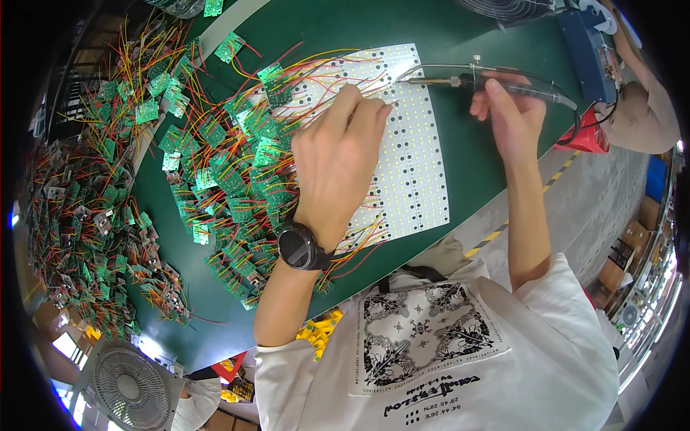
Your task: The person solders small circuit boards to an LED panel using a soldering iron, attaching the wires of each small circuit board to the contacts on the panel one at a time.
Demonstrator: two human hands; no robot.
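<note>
My right hand [516, 118] grips a soldering iron [468, 81] with a black handle and a thin metal feed tube alongside. The iron points left, its tip at the upper part of a white LED panel [420, 172]. Close to the tip, my left hand [338, 151] rests over the panel with fingers bent and drawn together. Its fingertips are partly hidden, so what they pinch cannot be made out. Thin red and yellow wires [316, 66] run beneath that hand from small green circuit boards [267, 151] onto the panel.
More wired green boards [86, 237] are heaped at the left, across a pale strip [154, 118]. A blue box [586, 54] stands at the far right of the green table [489, 32]. A metal fan guard [510, 8] is at the top, another fan [129, 384] at lower left. Another person's arm [636, 118] is at right.
</note>
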